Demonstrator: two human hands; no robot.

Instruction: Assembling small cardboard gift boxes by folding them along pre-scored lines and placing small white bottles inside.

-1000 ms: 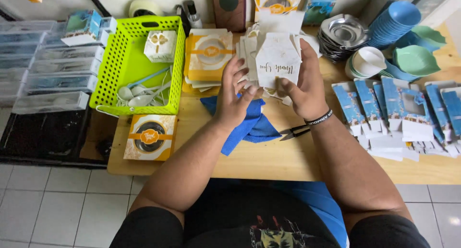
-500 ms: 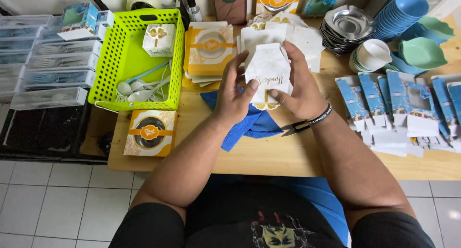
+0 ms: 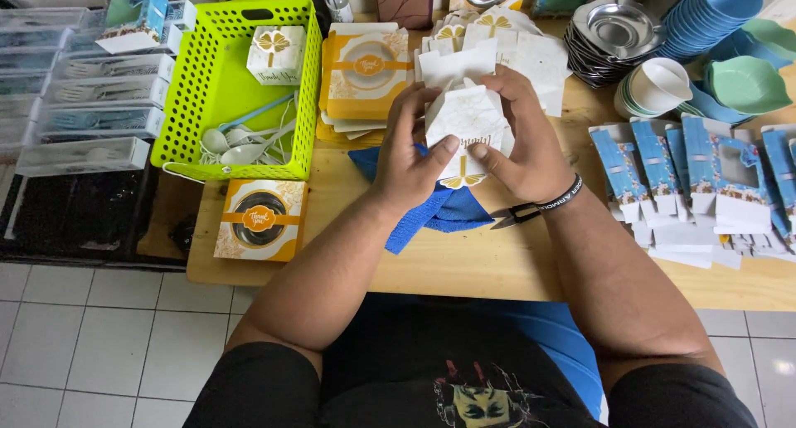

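Observation:
Both my hands hold a small white marbled gift box (image 3: 464,125) with a gold bow print, above the wooden table (image 3: 464,262). My left hand (image 3: 414,150) grips its left side with the thumb on the front face. My right hand (image 3: 526,138) wraps the right side and top, thumb pressing the front. A blue cloth (image 3: 439,212) lies under the box. Behind it is a pile of flat white box blanks (image 3: 514,46). Small black snips (image 3: 518,216) rest by my right wrist.
A lime green basket (image 3: 199,88) at the left holds a folded white box (image 3: 276,55) and plastic spoons. Orange-and-white boxes (image 3: 365,71), a single one (image 3: 259,221) near the table's front, blue flat cartons (image 3: 696,179), stacked bowls (image 3: 663,84) and metal dishes (image 3: 609,30) surround.
The white box has come down and closer to me, from upright with its top flaps open to held folded between both hands. The view has shifted slightly.

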